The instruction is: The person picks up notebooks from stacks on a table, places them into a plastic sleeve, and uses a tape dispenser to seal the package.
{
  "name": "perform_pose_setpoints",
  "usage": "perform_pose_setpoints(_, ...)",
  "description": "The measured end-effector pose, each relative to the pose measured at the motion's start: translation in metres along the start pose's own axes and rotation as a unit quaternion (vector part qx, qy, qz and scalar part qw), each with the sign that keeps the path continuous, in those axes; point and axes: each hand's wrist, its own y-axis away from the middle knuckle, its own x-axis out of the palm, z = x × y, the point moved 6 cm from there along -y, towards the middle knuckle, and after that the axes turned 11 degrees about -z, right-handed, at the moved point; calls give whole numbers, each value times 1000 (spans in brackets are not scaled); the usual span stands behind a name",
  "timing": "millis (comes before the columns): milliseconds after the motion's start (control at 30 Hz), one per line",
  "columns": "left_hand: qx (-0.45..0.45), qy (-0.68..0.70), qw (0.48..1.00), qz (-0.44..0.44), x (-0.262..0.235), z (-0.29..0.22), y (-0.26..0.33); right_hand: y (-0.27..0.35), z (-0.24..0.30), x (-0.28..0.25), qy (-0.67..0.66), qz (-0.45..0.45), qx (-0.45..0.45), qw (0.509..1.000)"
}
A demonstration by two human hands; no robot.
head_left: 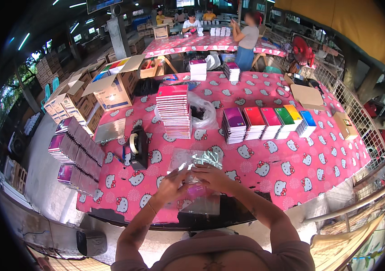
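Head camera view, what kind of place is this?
Probably a packing workshop for notebooks. Both hands, left hand and right hand, work on a clear plastic bag beside notebook stacks, a tape dispenser and open cartons.

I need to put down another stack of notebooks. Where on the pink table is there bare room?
The widest bare patch of the pink tablecloth lies right of the right hand, below the row of coloured notebook stacks. A smaller gap sits between the tape dispenser and the clear bags. It is crowded around the tall notebook stack and both hands, left hand included.
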Motion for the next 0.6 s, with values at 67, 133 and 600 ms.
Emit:
perform_pose_setpoints(67,13,0,1000,17,6,-5,1,1,9,0,43,-51,-35,997)
perform_pose_setpoints(133,-16,-8,999,48,11,5,3,-4,14,-2,28,-43,1,999)
perform_pose_setpoints(600,-161,-40,982,88,31,30,-30,-28,-11,-9,66,-53,156,984)
